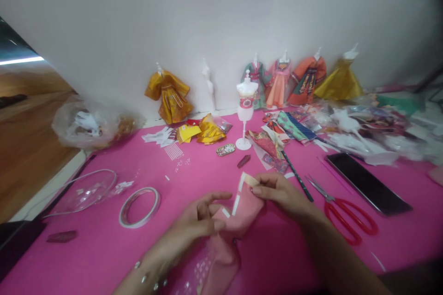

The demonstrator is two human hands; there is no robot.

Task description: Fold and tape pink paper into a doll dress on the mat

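Between my hands is a piece of pink fabric point(244, 212) with short white tape strips along its upper edge and a cream band at its top corner. My left hand point(207, 216) grips the fabric's left side, thumb against the cloth and forefinger stretched above it. At the upper right corner, my right hand point(277, 191) pinches the cloth by the cream band. The lower part of the fabric hangs toward the table's front, next to some sheer dotted material point(202, 269). A roll of white tape point(156, 207) lies left of my left hand; red-handled scissors point(346, 209) lie right of my right hand.
A small white dress form point(246, 115) stands mid-table. Dressed doll forms, including one in a gold robe point(169, 94), line the wall. A phone point(368, 184) and a dark pencil point(297, 177) lie at right. Plastic packets point(367, 133) pile at far right; a plastic bag point(90, 122) sits at left.
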